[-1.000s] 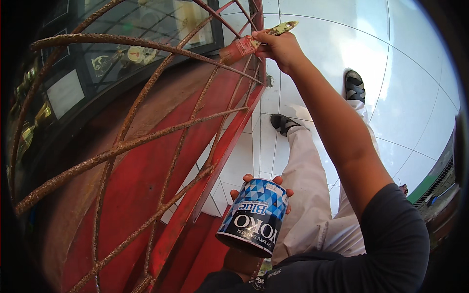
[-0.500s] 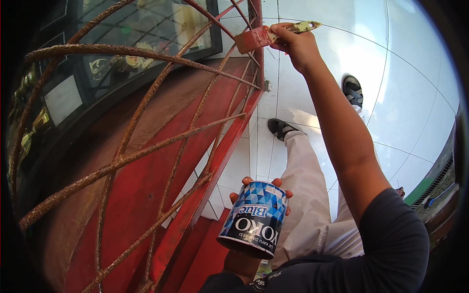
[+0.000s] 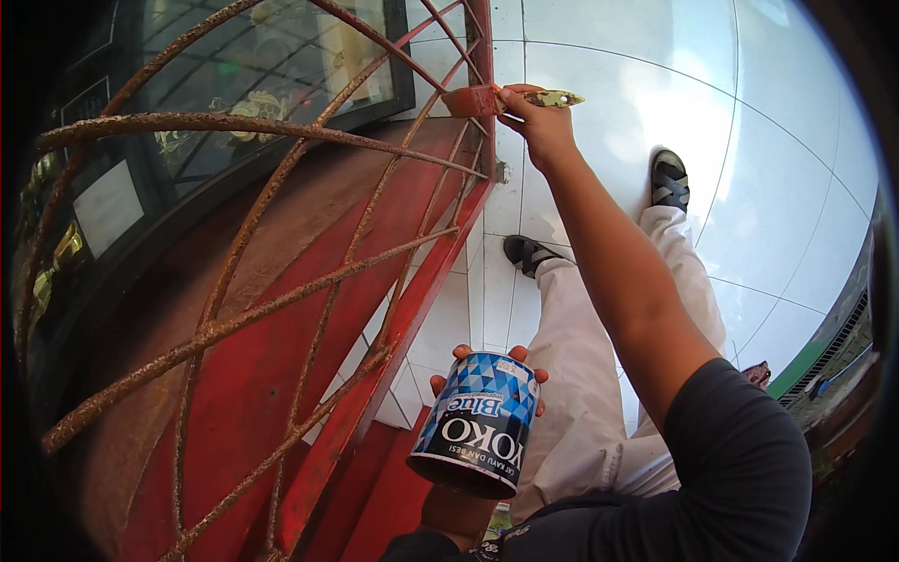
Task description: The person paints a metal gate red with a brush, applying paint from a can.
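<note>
left hand (image 3: 540, 377) wrapped round a blue-and-black cylindrical tin (image 3: 478, 417), right hand (image 3: 546, 126) pinching a flat red-smeared paintbrush (image 3: 479, 100), rusty brown metal lattice (image 3: 214, 332) left of both

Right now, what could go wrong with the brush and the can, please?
The red-stained brush, in the right hand, might drip on the white floor. The can, held only by the left hand, might slip. The rough, rusty bars might snag the bristles.

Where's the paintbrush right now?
At the top centre of the head view, the paintbrush is in the grip of the right hand, near the metal bars.
</note>
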Demonstrator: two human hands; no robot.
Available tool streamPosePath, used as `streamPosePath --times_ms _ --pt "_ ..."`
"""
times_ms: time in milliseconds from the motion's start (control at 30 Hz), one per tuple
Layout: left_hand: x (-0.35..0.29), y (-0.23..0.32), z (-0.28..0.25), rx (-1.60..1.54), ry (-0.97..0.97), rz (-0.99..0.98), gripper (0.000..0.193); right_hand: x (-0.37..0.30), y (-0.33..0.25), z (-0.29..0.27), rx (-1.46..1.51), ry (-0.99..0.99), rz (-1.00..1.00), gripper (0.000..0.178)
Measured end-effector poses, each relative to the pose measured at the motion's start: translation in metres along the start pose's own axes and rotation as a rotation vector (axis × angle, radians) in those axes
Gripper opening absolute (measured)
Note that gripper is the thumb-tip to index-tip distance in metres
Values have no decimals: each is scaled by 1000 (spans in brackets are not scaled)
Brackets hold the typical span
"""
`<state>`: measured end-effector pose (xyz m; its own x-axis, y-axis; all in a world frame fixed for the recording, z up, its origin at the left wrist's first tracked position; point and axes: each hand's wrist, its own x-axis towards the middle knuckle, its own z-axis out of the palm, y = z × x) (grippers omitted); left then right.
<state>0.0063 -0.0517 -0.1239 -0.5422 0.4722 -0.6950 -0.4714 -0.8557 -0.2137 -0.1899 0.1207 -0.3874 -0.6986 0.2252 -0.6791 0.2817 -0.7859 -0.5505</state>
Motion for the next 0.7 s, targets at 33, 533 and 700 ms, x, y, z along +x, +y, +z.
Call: streamPosePath --times_ms 33,533,700 --pt "2 2 -2 22 -34 -20 39 0 1 -2 3 -1 -3 28" --pt "-7 4 -17 26 -34 -57 37 -66 -29 15 264 -165 77 25" --pt "-8 -1 -10 -43 -60 -59 41 -66 -18 15 103 -142 129 25"
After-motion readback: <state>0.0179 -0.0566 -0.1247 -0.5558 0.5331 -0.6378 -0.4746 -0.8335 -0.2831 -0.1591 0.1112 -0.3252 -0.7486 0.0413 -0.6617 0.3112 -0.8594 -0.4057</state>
